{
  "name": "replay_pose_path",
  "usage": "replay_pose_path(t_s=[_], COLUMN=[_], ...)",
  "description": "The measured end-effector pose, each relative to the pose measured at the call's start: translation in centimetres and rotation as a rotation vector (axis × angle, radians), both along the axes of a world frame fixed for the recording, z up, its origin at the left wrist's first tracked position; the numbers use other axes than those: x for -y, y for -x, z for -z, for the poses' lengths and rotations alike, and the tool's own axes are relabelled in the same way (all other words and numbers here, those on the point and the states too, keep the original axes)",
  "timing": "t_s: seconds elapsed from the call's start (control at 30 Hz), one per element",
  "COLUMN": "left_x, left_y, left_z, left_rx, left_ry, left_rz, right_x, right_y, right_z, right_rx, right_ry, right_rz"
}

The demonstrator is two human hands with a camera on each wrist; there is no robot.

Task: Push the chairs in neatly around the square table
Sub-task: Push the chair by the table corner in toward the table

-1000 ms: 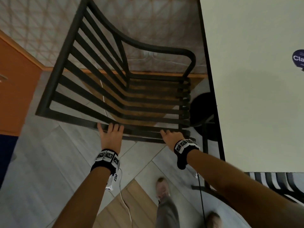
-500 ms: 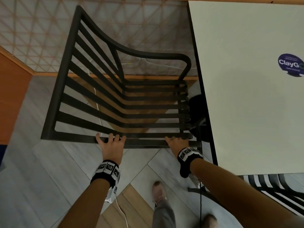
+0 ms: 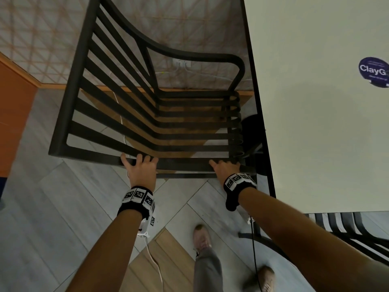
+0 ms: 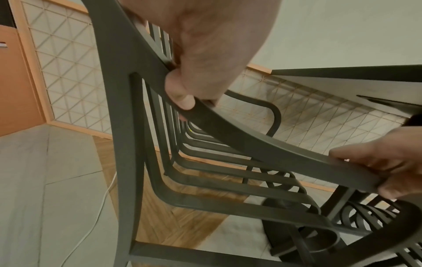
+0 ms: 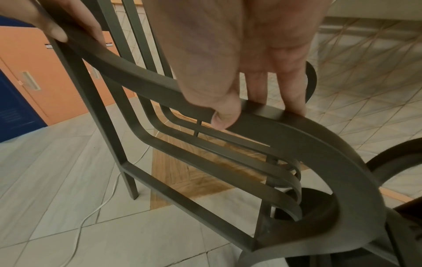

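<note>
Black slatted chair [image 3: 147, 114] on the floor [image 3: 52, 207], seen from above, just left of the table [image 3: 315, 123]; front of the seat right at the table's edge, curled slat ends close beside the dark table base [image 3: 251, 131]. Armrest [image 3: 210, 57] curving toward the table edge.

Left hand [image 3: 142, 169] on the near side rail of the chair, toward the backrest: fingers wrapped over the top, thumb [image 4: 180, 95] tucked under, gripping the rail. Right hand [image 3: 226, 168] on the same rail, nearer the table: thumb [image 5: 222, 115] pressed against the rail's side, fingers [image 5: 294, 94] hooked over the far edge, also gripping. Hands well apart along the rail, both wrists banded with black-and-white marker cuffs [image 3: 137, 197].

Second chair [image 3: 353, 232] of the same kind at the lower right, partly under the table's near edge. Round blue sticker [image 3: 373, 71] on the tabletop near the right border. White cable [image 3: 154, 262] trailing over the floor below the left arm. Two shoes [image 3: 202, 237] and a grey trouser leg at the bottom. Orange panel [image 3: 14, 114] at left, patterned wall [image 3: 42, 39] beyond the chair.
</note>
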State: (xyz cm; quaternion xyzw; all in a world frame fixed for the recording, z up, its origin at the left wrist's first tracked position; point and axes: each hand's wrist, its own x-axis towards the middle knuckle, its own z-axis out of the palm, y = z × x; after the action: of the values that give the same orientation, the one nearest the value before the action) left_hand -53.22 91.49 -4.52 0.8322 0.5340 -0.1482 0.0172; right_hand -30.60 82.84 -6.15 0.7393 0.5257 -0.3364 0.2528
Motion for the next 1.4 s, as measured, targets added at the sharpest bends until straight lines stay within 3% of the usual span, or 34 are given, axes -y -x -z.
replay_pose_path(t_s=[0.2, 0.4, 0.47, 0.5, 0.53, 0.67, 0.87, 1.07, 1.4], left_x=[1.3, 3.6, 6.3, 7.8, 12.8, 14.5, 15.1, 26.2, 46.1], left_y=[0.1, -1.3, -5.0, -5.4, -11.6, -11.1, -10.2, -20.7, -41.5], left_z=[-0.9, -2.7, -7.7, -8.5, -13.4, -14.8, -17.1, -24.9, -30.5], left_rx=[-0.028, -0.048, 0.042, 0.064, 0.151, 0.243, 0.459, 0.547, 0.567], left_ry=[0.034, 0.045, 0.011, -0.01, -0.09, 0.028, 0.231, 0.263, 0.441], left_rz=[-0.01, 0.012, 0.046, 0.059, 0.166, 0.112, 0.114, 0.266, 0.557], right_x=[1.1, 1.9, 5.0, 6.1, 12.6, 14.7, 18.3, 33.4, 55.8], right_y=[0.6, 2.3, 0.1, -0.1, -5.4, -4.2, -5.4, -17.1, -36.0], right_z=[-0.8, -6.1, -11.8, -12.5, -17.1, -19.7, -22.4, -29.3, -33.7], right_rx=[-0.036, -0.18, -0.2, -0.225, -0.167, -0.139, -0.172, -0.028, 0.152], right_ry=[-0.032, -0.249, -0.397, -0.452, -0.583, -0.701, -0.744, -0.801, -0.743], right_rz=[0.012, -0.019, 0.025, 0.038, 0.082, -0.077, 0.022, 0.136, 0.284])
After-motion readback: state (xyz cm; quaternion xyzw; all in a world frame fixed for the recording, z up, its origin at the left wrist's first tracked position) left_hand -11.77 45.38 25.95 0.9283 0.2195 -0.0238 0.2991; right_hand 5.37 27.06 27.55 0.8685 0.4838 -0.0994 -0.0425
